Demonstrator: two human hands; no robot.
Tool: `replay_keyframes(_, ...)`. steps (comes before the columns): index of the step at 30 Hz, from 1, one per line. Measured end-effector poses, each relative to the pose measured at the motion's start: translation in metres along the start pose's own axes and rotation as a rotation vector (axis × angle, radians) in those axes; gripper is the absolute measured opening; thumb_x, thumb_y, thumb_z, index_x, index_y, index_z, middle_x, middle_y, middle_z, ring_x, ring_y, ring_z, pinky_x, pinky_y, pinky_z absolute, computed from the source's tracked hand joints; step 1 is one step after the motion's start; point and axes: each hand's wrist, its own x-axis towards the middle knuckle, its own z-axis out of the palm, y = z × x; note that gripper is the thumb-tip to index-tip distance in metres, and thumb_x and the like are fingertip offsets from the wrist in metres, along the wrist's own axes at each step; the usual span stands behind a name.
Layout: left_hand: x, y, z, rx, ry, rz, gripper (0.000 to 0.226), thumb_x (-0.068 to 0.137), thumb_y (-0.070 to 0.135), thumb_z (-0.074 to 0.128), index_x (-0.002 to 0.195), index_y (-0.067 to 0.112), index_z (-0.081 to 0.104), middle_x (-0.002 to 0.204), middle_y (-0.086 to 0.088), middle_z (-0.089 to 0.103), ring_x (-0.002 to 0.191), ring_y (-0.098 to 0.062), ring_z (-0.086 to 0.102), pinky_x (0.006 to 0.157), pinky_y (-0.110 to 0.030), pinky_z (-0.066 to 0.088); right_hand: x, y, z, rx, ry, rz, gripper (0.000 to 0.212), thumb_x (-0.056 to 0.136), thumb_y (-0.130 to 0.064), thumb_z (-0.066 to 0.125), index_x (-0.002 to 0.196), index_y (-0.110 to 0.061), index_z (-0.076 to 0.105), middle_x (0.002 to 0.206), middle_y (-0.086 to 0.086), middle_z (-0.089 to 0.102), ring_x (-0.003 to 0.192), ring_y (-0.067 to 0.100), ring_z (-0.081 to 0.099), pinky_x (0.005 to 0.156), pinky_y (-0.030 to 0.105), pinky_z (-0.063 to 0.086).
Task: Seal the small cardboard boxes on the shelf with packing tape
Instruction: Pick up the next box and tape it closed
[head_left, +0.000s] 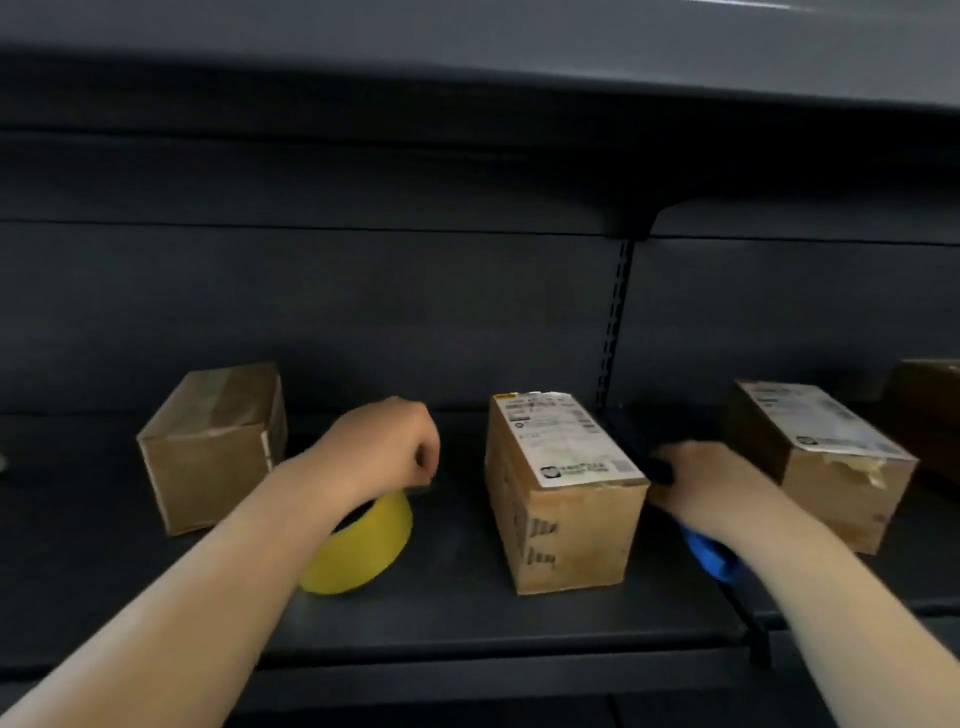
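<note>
Scanning from the left: plain brown box (213, 447) at the back of the dark shelf (467, 613), top seam apparently taped over already. Next along, left hand (387, 447) hovering over the yellow roll of tape (358, 545), fingers curled under and seemingly pinching the top edge of the roll, though actual contact hidden behind the knuckles. Roll tilted, lower edge on the shelf. Middle box (563, 488) just right of it, white label across the top, front edge looking unsealed. Right hand (711, 488) tucked between the middle box and the right box (821, 457), fingers wrapped round something dark, with a blue handle (709, 553) poking out below the wrist; likely a cutter or dispenser, too blurred to say. Right box also labelled, with torn paper or old tape at its front edge. Further right, a darker brown shape, barely in view.

Step in hand, by the look of it: picking up the roll and finding the free end. Best done by lifting the roll clear, thumbing round the outer face for the tape end, then pulling a length straight over the middle box's seam. Worth keeping the strip taut and centred, pressing down from one end to avoid wrinkles over the label.
</note>
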Motion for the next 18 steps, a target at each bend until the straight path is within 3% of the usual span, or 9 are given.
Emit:
replay_keyframes(2, 0.017, 0.005, 0.011, 0.060, -0.036, -0.062, 0.008, 0.078, 0.016, 0.069, 0.075, 0.022, 0.073, 0.083, 0.004, 0.070, 0.075, -0.017, 0.063, 0.066, -0.030, 0.052, 0.010, 0.004, 0.012, -0.095, -0.037, 0.017, 0.030, 0.087, -0.035, 0.051, 0.112, -0.022, 0.061, 0.108, 0.005, 0.064, 0.095, 0.024, 0.062, 0.073, 0.032, 0.051)
replay_keyframes(7, 0.030, -0.002, 0.026, 0.003, -0.058, -0.117, 0.016, 0.075, 0.020, 0.073, 0.089, 0.025, 0.075, 0.097, 0.006, 0.073, 0.088, -0.014, 0.065, 0.073, -0.028, 0.052, 0.015, 0.013, 0.027, -0.140, 0.045, -0.025, 0.039, 0.090, -0.042, 0.044, 0.127, -0.031, 0.049, 0.117, 0.002, 0.054, 0.099, 0.022, 0.058, 0.066, 0.030, 0.047)
replay_keyframes(13, 0.030, -0.010, 0.028, -0.167, -0.099, -0.034, 0.021, 0.076, 0.014, 0.072, 0.097, 0.020, 0.073, 0.095, 0.004, 0.074, 0.082, -0.006, 0.065, 0.079, -0.027, 0.053, 0.007, 0.015, 0.024, -0.101, 0.161, -0.110, 0.050, 0.087, -0.049, 0.048, 0.133, -0.031, 0.043, 0.123, 0.000, 0.047, 0.114, 0.022, 0.047, 0.078, 0.032, 0.048)
replay_keyframes(18, 0.032, -0.011, 0.025, -0.344, 0.029, -0.003, 0.027, 0.082, 0.007, 0.068, 0.108, 0.014, 0.070, 0.104, -0.001, 0.071, 0.087, -0.003, 0.062, 0.079, -0.017, 0.049, -0.003, 0.013, 0.011, 0.041, 0.351, -0.222, 0.050, 0.086, -0.040, 0.055, 0.132, -0.025, 0.048, 0.123, 0.001, 0.052, 0.113, 0.023, 0.049, 0.080, 0.034, 0.049)
